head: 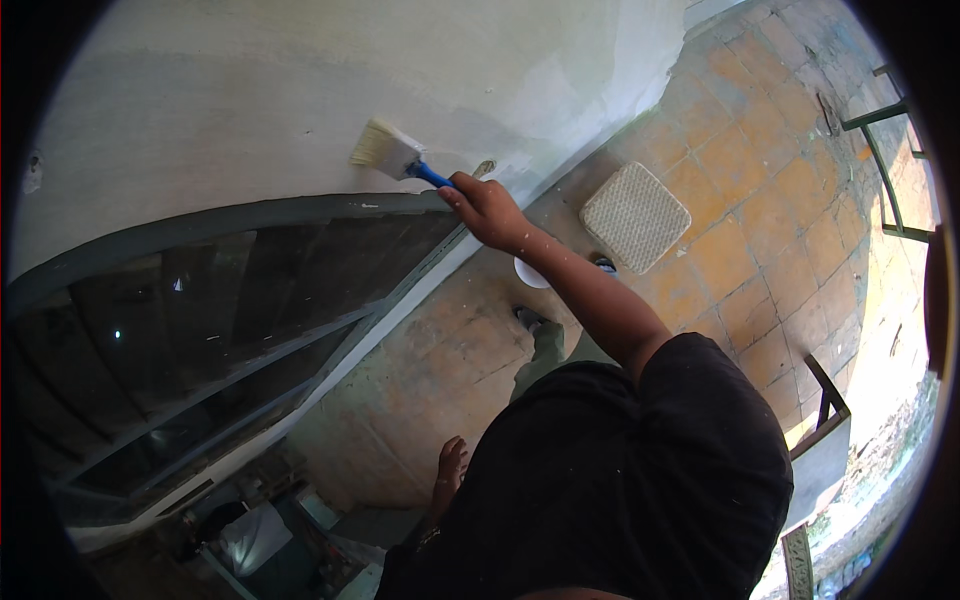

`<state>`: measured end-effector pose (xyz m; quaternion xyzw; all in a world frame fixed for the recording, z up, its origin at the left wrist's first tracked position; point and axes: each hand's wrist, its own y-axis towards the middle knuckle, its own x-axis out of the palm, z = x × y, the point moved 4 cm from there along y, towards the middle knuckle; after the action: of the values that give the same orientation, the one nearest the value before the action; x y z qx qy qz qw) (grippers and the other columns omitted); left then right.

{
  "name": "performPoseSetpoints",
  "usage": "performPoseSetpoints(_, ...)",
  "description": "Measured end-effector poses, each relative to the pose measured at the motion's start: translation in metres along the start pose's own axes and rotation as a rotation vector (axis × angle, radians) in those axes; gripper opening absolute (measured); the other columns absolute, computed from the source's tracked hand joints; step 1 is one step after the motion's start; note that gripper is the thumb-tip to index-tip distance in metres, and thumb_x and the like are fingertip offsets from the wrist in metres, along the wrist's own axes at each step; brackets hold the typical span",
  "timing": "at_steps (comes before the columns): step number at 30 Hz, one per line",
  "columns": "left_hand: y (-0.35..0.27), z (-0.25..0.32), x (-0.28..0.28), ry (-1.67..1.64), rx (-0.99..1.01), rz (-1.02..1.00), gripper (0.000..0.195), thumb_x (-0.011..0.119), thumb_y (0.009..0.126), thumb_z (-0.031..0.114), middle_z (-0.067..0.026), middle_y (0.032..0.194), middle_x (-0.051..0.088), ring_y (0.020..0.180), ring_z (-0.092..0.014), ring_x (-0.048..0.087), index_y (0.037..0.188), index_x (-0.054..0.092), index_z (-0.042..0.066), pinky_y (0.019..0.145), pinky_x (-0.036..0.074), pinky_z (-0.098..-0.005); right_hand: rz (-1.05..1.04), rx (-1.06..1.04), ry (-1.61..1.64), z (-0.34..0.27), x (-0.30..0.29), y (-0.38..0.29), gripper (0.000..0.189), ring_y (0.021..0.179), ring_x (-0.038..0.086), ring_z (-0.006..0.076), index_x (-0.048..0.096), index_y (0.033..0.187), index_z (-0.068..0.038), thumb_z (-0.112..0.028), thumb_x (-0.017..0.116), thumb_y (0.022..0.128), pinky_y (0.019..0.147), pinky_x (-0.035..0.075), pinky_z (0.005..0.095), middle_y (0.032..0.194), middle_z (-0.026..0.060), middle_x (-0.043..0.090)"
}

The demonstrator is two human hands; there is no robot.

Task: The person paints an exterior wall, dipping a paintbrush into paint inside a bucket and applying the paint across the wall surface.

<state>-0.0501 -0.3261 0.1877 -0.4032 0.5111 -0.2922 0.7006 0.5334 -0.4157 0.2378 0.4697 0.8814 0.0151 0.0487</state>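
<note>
My right hand [484, 210] grips the blue handle of a wide paintbrush [390, 152]. The brush's pale bristles lie at the whitish wall [247, 127], just above the grey window frame [300, 204]; whether they press on it is hard to tell. Small pale specks dot my right wrist and forearm. My left hand [452, 457] hangs low beside my body, fingers loosely apart, with nothing seen in it. Partly hidden behind my right forearm, a round white container [531, 273] stands on the floor near my feet.
A square woven-top stool [636, 217] stands on the tiled floor [739, 255], close to the wall's foot. Dark panes [187, 330] fill the window on the left. Cluttered items, with a whitish cloth or bag [257, 536], lie at the lower left. Metal frames [881, 172] stand along the right.
</note>
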Motion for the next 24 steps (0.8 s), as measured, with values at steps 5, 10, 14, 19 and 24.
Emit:
performPoseSetpoints(5, 0.037, -0.081, -0.024, -0.100, 0.106, -0.095, 0.054, 0.063, 0.093, 0.037, -0.0117, 0.136, 0.053, 0.126, -0.032, 0.050, 0.139, 0.048, 0.012, 0.101, 0.041, -0.0506, 0.028, 0.161, -0.203, 0.115, 0.005, -0.002, 0.039, 0.072, 0.061, 0.0447, 0.058, 0.091, -0.005, -0.042, 0.047, 0.100, 0.065, 0.046, 0.0532, 0.070, 0.0215, 0.062)
performPoseSetpoints(10, 0.018, -0.066, -0.010, -0.161, -0.095, -0.042, 0.048, 0.063, 0.095, 0.028, -0.0154, 0.129, 0.055, 0.120, -0.028, 0.054, 0.134, 0.049, 0.004, 0.101, 0.045, -0.0392, 0.223, 0.497, -0.355, 0.218, -0.013, -0.039, 0.048, 0.084, 0.062, 0.0478, 0.062, 0.087, 0.001, -0.043, 0.048, 0.099, 0.074, 0.045, 0.0557, 0.082, 0.0278, 0.063)
performPoseSetpoints(14, 0.027, -0.072, -0.015, -0.145, 0.081, -0.005, 0.048, 0.063, 0.095, 0.028, -0.0141, 0.128, 0.056, 0.120, -0.027, 0.055, 0.133, 0.050, 0.003, 0.100, 0.045, -0.0399, 0.239, 0.615, -0.311, 0.208, -0.011, -0.042, 0.049, 0.089, 0.062, 0.0481, 0.064, 0.085, 0.003, -0.042, 0.048, 0.099, 0.077, 0.045, 0.0549, 0.086, 0.0296, 0.064)
performPoseSetpoints(19, 0.057, -0.112, -0.015, -0.304, 0.101, -0.209, 0.048, 0.064, 0.094, 0.028, -0.0145, 0.127, 0.056, 0.120, -0.027, 0.055, 0.133, 0.050, 0.003, 0.100, 0.045, -0.0397, 0.167, 0.393, -0.098, 0.081, 0.018, -0.018, 0.049, 0.075, 0.060, 0.0446, 0.061, 0.082, 0.004, -0.040, 0.049, 0.099, 0.072, 0.045, 0.0493, 0.079, 0.0273, 0.062)
performPoseSetpoints(24, 0.044, -0.091, -0.012, -0.260, 0.070, -0.157, 0.048, 0.064, 0.095, 0.028, -0.0146, 0.129, 0.055, 0.120, -0.027, 0.055, 0.134, 0.050, 0.004, 0.101, 0.045, -0.0398, 0.182, 0.341, -0.030, 0.078, 0.020, -0.050, 0.047, 0.074, 0.058, 0.0460, 0.059, 0.082, 0.004, -0.037, 0.047, 0.100, 0.070, 0.044, 0.0504, 0.076, 0.0278, 0.060)
